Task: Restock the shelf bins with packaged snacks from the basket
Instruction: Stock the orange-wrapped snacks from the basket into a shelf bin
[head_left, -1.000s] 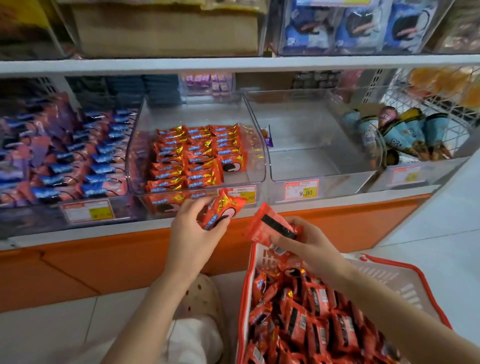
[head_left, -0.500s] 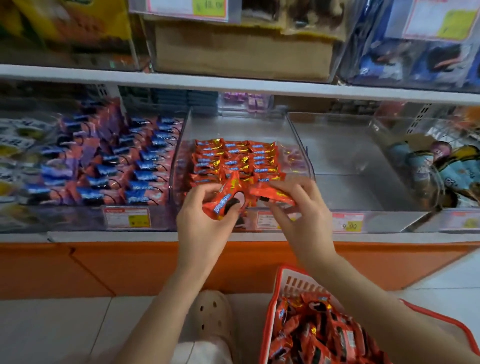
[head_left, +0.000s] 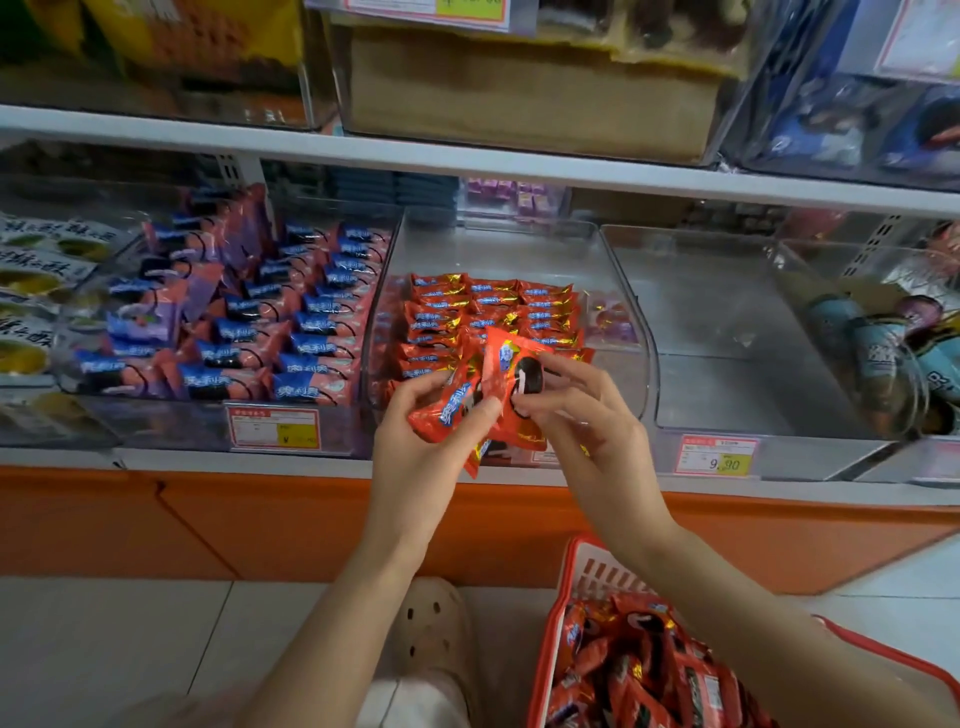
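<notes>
My left hand (head_left: 415, 457) grips a red snack packet (head_left: 448, 410) in front of the clear middle bin (head_left: 631, 312). My right hand (head_left: 587, 421) pinches a second red packet (head_left: 511, 389), held upright and overlapping the first one. Both packets hover at the bin's front lip. Inside that bin lie neat rows of matching red packets (head_left: 488, 306). The red basket (head_left: 582, 577) sits on the floor at the lower right, filled with several more red packets (head_left: 639, 675). My right forearm crosses over the basket and hides part of it.
Left of the middle bin is a bin of blue and pink packets (head_left: 270, 332). To its right stands a clear bin with nothing in it (head_left: 727, 332), then one with cone snacks (head_left: 883, 353). A shelf board (head_left: 467, 161) runs overhead. My shoe (head_left: 436, 634) rests on the tiled floor.
My right hand brought its packet up from the basket to the bin front and turned it upright beside the left hand's packet. The view moved closer to the shelf.
</notes>
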